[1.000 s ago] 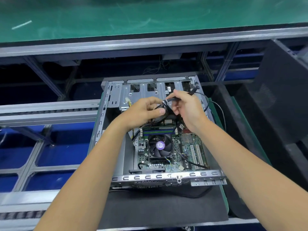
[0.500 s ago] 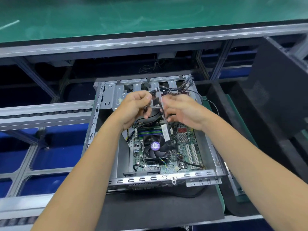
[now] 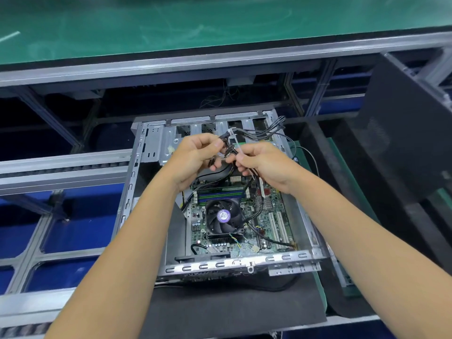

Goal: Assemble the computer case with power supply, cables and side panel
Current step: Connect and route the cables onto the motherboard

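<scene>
Two bare forearms are reaching forward from the lower corners of the frame, converging toward the centre. The left hand is sitting with its back turned up and outward, fingers curled inward and thumb pressing down, pinching a bundle of black cables at its fingertips. The right hand is facing it, just beside it, knuckles up, its fingers curling round the same bundle and a pale tie strip that runs between the two hands. Both wrists are held nearly straight, slightly raised, the fingertips of the two hands almost touching across the cables.
</scene>
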